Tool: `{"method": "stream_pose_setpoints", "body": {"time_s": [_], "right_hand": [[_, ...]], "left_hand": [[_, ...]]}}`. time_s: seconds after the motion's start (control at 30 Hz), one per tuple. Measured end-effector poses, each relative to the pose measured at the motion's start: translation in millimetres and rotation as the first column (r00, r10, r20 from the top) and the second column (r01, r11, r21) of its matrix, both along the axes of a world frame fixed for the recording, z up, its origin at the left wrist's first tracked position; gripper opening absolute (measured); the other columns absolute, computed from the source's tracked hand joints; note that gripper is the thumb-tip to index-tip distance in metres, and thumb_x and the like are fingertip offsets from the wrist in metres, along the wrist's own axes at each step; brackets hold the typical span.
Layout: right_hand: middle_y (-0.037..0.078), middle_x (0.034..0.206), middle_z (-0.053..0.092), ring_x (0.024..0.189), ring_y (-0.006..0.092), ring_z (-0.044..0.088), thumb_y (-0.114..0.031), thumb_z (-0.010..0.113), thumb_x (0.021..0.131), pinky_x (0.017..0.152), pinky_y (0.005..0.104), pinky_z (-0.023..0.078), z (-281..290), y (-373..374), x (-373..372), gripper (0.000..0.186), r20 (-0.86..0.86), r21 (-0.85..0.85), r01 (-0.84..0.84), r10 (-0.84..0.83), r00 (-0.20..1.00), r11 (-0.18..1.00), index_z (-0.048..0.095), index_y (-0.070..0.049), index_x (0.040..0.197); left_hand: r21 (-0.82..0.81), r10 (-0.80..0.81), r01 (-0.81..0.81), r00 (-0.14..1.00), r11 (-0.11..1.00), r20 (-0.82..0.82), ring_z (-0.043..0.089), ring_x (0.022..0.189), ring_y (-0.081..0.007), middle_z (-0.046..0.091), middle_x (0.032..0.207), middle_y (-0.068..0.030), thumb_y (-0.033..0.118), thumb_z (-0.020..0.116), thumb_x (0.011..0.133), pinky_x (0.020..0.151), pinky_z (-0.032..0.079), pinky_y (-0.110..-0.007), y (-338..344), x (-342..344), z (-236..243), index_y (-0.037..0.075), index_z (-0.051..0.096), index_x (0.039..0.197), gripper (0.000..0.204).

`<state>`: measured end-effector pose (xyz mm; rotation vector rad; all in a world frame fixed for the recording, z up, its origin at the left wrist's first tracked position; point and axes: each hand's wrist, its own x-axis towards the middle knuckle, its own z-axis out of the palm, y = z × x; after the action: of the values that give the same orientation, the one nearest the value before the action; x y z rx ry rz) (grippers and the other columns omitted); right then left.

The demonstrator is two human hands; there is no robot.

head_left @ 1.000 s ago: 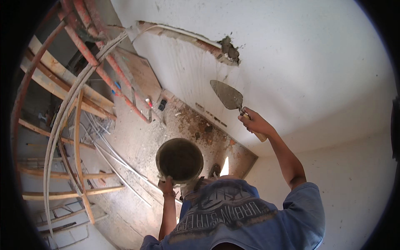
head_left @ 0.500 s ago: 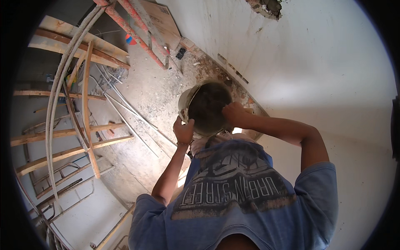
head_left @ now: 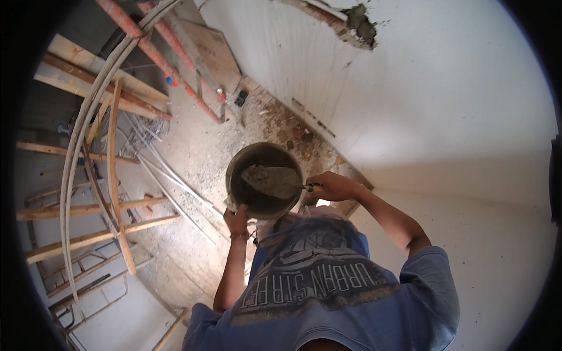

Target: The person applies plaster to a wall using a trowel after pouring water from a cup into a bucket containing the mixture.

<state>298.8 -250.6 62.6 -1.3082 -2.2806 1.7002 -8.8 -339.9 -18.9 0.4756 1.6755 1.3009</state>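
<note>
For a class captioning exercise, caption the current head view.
Left hand gripping a round grey bucket, right hand holding a wooden-handled metal trowel heaped with grey mix at the bucket's mouth.

got 2 bare hands [head_left: 236, 222] [head_left: 331, 186], 1 round dark bucket [head_left: 266, 153], 1 wood-handled metal trowel [head_left: 305, 188], n 1 small black obj [head_left: 240, 98] nr pale dusty floor [head_left: 190, 131] edge

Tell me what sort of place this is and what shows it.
Probably a room being built or renovated: the white wall has a ragged channel cut into it, rubble litters the floor, and the right hand holds a trowel carrying grey paste, apparently mortar.
</note>
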Motion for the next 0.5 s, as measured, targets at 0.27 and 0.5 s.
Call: {"method": "stream_pose_setpoints", "body": {"time_s": [0.27,0.5], "right_hand": [[0.005,0.056,0.047,0.055,0.0139,0.050,-0.031,0.053,0.094,0.053,0.0290,0.041,132.0,83.6,37.6,0.033,-0.340,-0.126,-0.190,0.137,0.930,0.974,0.059,0.002,0.092],[-0.003,0.056,0.042,0.045,0.0063,0.039,-0.037,0.055,0.092,0.039,0.0216,0.033,86.9,118.2,182.9,0.031,-0.312,-0.373,0.626,-0.728,0.610,0.684,0.051,-0.008,0.081]], "left_hand": [[-0.048,0.042,-0.054,0.971,0.997,-0.236,0.056,0.060,-0.0132,0.064,0.080,-0.0062,0.006,0.064,0.070,0.052,0.046,-0.028,-35.2,-46.2,-65.8,-0.006,0.063,0.092,0.025],[-0.137,0.069,-0.106,0.966,0.985,-0.250,0.059,0.063,-0.0145,0.066,0.082,-0.0091,0.005,0.063,0.069,0.054,0.049,-0.029,-56.1,-42.1,-61.6,-0.007,0.065,0.096,0.029]]}}
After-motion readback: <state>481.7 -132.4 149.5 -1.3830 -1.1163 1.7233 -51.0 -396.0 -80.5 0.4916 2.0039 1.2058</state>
